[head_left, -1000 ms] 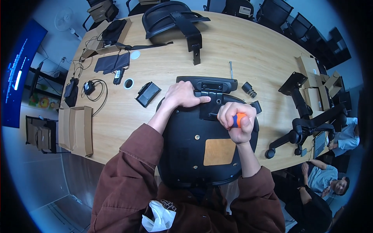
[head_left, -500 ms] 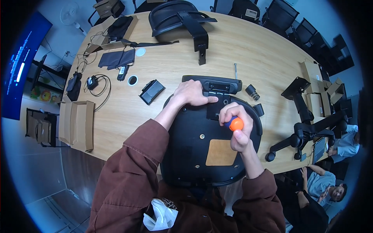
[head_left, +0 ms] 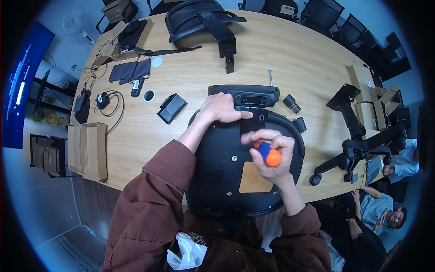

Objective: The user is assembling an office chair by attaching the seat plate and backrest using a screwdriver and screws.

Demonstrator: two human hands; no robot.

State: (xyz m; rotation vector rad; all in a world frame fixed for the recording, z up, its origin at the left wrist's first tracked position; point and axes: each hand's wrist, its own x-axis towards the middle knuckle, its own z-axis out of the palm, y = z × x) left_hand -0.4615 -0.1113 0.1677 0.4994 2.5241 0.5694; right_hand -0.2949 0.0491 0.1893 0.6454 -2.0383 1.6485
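An upside-down black chair seat (head_left: 213, 172) lies at the table's near edge. Across its far side is a long black part like an armrest (head_left: 217, 91), joined to a flat metal bracket (head_left: 257, 119). My left hand (head_left: 222, 109) grips this part, its fingers curled at the near side and its thumb stretched onto the bracket. Over the seat, my right hand (head_left: 276, 154) holds a screwdriver (head_left: 267, 153) with an orange and blue handle between thumb and fingers. The hand hides the screwdriver's shaft and tip. Several screw holes dot the seat, beside a tan patch (head_left: 253, 177).
Beyond the seat lie a long bolt (head_left: 271, 78), a black cylinder with a spring (head_left: 291, 103) and a black tray-like part (head_left: 172, 109). A chair backrest (head_left: 195, 20) sits at the far side. The wheeled base (head_left: 362, 152) stands right, near two seated people. An open carton (head_left: 88, 149) is left.
My right hand has shifted slightly toward me and loosened its fingers around the screwdriver, whose handle now tilts and shows more blue. My left hand keeps its place on the armrest-like part.
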